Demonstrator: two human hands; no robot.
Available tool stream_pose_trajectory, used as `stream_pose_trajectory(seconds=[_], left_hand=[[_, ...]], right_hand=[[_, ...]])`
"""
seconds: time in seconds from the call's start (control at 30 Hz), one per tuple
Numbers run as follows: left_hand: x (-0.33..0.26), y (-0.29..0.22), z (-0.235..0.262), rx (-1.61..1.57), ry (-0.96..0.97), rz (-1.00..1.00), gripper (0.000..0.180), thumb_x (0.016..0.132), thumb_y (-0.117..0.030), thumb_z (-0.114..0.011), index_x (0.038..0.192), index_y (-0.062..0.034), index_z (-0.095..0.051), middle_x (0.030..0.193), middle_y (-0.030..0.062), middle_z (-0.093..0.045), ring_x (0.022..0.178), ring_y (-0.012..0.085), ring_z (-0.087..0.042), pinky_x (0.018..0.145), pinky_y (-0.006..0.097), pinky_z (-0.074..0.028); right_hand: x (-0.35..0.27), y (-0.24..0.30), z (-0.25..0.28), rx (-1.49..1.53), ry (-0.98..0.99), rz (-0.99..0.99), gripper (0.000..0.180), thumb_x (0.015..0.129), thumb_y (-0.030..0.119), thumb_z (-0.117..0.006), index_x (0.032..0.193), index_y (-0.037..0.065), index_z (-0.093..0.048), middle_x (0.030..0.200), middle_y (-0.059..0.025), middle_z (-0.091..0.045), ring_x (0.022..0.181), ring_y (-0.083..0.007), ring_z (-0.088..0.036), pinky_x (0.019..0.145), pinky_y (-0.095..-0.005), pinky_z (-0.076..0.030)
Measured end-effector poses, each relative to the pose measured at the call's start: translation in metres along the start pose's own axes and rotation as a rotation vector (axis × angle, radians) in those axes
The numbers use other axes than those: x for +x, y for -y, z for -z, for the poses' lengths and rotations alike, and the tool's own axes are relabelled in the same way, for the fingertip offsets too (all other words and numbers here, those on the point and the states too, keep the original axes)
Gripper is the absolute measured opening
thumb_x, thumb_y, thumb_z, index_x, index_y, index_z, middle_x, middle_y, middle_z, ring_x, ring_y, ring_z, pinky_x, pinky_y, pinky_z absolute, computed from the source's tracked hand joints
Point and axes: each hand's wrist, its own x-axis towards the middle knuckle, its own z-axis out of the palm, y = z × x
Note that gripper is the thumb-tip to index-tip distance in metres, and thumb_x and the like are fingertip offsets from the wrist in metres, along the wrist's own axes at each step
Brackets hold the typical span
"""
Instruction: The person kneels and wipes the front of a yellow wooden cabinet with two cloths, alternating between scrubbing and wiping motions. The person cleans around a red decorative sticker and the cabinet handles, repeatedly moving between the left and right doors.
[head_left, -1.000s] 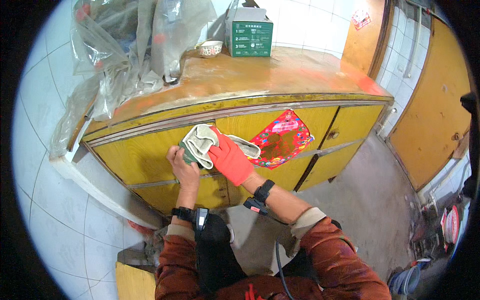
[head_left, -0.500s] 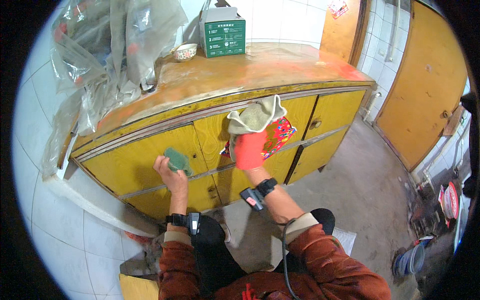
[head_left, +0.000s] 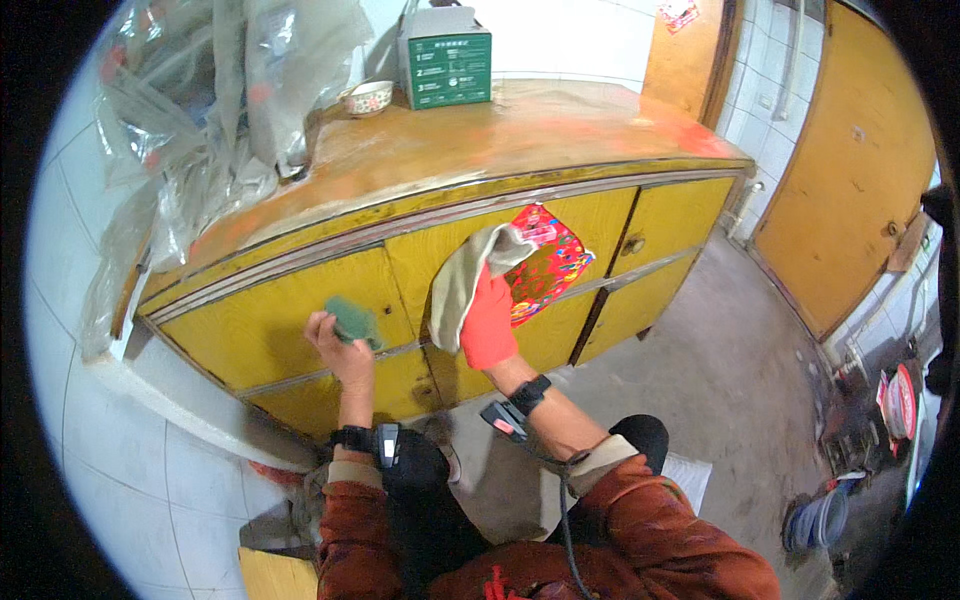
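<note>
My left hand (head_left: 341, 355) is bare and pinches a green scouring pad (head_left: 353, 321) in front of the left yellow door of a low wooden cabinet (head_left: 240, 320). A red glove covers my right hand (head_left: 489, 328), whose fingers are closed on a pale grey cloth (head_left: 455, 288). The cloth droops in folds over the middle door and covers the left side of a red diamond-shaped paper decoration (head_left: 552, 262) with a colourful pattern. Whether the cloth presses on the door is hard to make out.
On the cabinet top (head_left: 450, 140) stand a green box (head_left: 450, 70) and a small patterned bowl (head_left: 367, 98). Clear plastic sheeting (head_left: 215, 150) hangs at the left. Behind, at right, is an orange door (head_left: 850, 170). A bucket (head_left: 820, 522) stands on the floor at lower right.
My right hand has moved slightly left and down with the cloth, which now hangs to the left and uncovers more of the red decoration. My left hand and the pad have barely moved.
</note>
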Motion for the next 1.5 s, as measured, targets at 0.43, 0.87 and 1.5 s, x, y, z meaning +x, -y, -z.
stream_pose_trajectory(seconds=[0.43, 0.87, 1.5], left_hand=[[-0.065, -0.041, -0.009, -0.048, -0.086, 0.559, 0.054, 0.070, 0.008, -0.049, 0.123, 0.0024, -0.037, 0.117, 0.0250, -0.040, 0.116, 0.0439, -0.042, 0.109, 0.048, -0.028], [-0.080, -0.023, -0.018, -0.149, -0.088, 0.566, 0.055, 0.072, 0.010, -0.045, 0.125, -0.0001, -0.034, 0.120, 0.0268, -0.040, 0.115, 0.0439, -0.042, 0.107, 0.051, -0.031], [-0.085, -0.032, -0.021, -0.142, -0.120, 0.645, 0.055, 0.070, 0.009, -0.045, 0.123, 0.0010, -0.035, 0.115, 0.0250, -0.039, 0.112, 0.0442, -0.043, 0.105, 0.048, -0.033]], right_hand=[[0.033, 0.039, 0.024, -0.252, 0.166, 0.992, 0.034, 0.083, 0.019, -0.059, 0.115, 0.009, -0.063, 0.130, -0.0135, -0.057, 0.135, -0.0367, -0.043, 0.108, -0.0470, -0.042], [0.044, 0.070, -0.029, -0.071, 0.283, 1.157, 0.020, 0.082, 0.019, -0.059, 0.096, 0.005, -0.060, 0.144, -0.0255, -0.046, 0.130, -0.0387, -0.047, 0.107, -0.0465, -0.042], [0.023, 0.069, -0.029, -0.131, 0.362, 1.164, 0.030, 0.086, 0.019, -0.056, 0.111, 0.003, -0.061, 0.137, -0.0217, -0.052, 0.136, -0.0398, -0.041, 0.113, -0.0495, -0.036]])
